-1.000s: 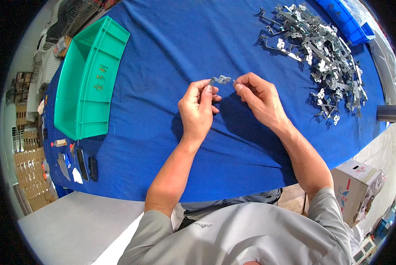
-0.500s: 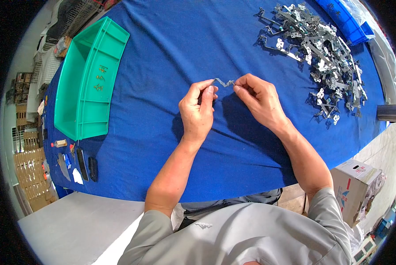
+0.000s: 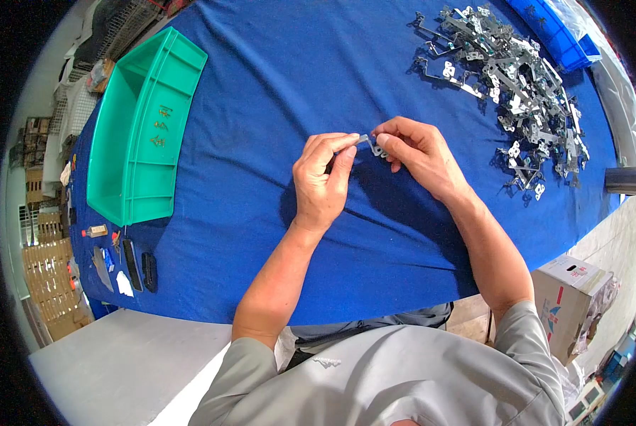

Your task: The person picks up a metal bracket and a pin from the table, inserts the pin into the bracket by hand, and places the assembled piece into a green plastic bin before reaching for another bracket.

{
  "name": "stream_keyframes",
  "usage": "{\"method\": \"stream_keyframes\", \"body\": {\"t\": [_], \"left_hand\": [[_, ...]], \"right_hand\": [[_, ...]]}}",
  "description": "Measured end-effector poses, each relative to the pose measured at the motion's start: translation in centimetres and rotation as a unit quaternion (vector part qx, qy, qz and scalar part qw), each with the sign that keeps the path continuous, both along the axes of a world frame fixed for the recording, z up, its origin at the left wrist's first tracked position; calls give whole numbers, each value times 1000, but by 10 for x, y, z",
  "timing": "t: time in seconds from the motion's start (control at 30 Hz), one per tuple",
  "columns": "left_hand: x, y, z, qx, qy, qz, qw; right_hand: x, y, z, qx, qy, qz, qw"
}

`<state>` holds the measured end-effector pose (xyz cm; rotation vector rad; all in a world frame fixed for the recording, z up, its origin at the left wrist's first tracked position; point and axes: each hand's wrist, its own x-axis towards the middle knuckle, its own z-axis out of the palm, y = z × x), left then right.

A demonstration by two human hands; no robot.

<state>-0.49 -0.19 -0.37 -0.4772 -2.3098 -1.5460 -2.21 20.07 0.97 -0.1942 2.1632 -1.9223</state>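
Observation:
Above the middle of the blue cloth, a small bent metal bracket (image 3: 368, 141) is held between my two hands. My left hand (image 3: 321, 175) pinches its left end between thumb and fingers. At the other end, my right hand (image 3: 422, 154) has its thumb and index finger closed on the piece, with the fingers hiding part of it. A plate-like end with holes shows below the right fingertips. At the right of the cloth lies a heap of similar metal brackets (image 3: 527, 89), apart from both hands.
A green plastic bin (image 3: 163, 135) stands at the left. Near the left edge lie a small bottle (image 3: 96, 231) and a black case (image 3: 149, 272). A blue bin (image 3: 553, 32) is at the far right, a metal cylinder (image 3: 624, 181) at the right edge, and a carton (image 3: 566, 298) below.
The bracket has been turned between my fingers, so its holed end now shows. My left fingertips have moved slightly right, closer to the right hand.

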Motion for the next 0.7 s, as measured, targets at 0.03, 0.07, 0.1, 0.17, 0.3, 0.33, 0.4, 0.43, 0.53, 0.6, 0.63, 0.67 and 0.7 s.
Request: {"method": "stream_keyframes", "body": {"t": [0.03, 0.07, 0.1, 0.17, 0.3, 0.33, 0.4, 0.43, 0.53, 0.6, 0.63, 0.67, 0.7], "left_hand": [[0, 0, 0, -9, 5, -2, 1000], [-1, 0, 0, -10, 17, -6, 1000], [-3, 0, -1, -11, 29, -10, 999], [-3, 0, -2, -3, 16, -12, 1000], [5, 8, 0, 88, -131, 38, 987], [6, 10, 1, 124, -177, 60, 974], [4, 7, -1, 46, -103, 46, 992], [3, 6, -1, 8, -66, 39, 997], [3, 5, -1, -12, -22, 33, 999], [1, 3, -5, -10, -7, 35, 999], [1, 3, -8, 0, 0, 37, 999], [1, 3, -9, 12, 7, 41, 999], [1, 5, -7, 79, -45, 56, 994]], "right_hand": [[0, 1, -1, 6, 0, 11, 1000], [0, 2, 0, 19, 1, 14, 1000], [0, 3, 3, 31, 2, 16, 999], [0, 2, 1, 25, 17, -7, 1000], [2, -3, -5, -27, 33, -62, 997], [3, -4, -5, -33, 27, -62, 997], [4, -7, -4, -63, 28, -71, 995], [4, -9, -4, -78, 28, -75, 994], [6, -10, -2, -13, 10, -71, 997], [5, -6, 2, -4, -5, -78, 997], [4, -4, 4, 0, -11, -81, 997], [2, -2, 2, 17, 14, -84, 996], [2, -1, 0, 30, 18, -84, 996]]}}
